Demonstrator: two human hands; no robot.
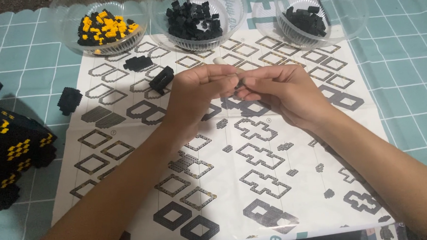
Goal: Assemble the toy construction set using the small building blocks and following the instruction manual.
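Observation:
My left hand (198, 89) and my right hand (282, 90) meet over the middle of a white instruction sheet (234, 148) printed with block diagrams. The left hand's fingers are closed around a small white stick-like tool (219, 60) whose end pokes out above them. The right hand pinches a tiny black piece (239, 85) against the left fingertips; it is mostly hidden. A small black block assembly (162, 79) lies on the sheet just left of my left hand.
Three clear plastic bowls stand at the back: one with yellow and black bricks (105, 28), two with black bricks (193, 20) (306, 21). Two more black assemblies (138, 63) (69, 100) lie nearby. A large black-and-yellow built model (10, 143) sits at the left on the teal checked cloth.

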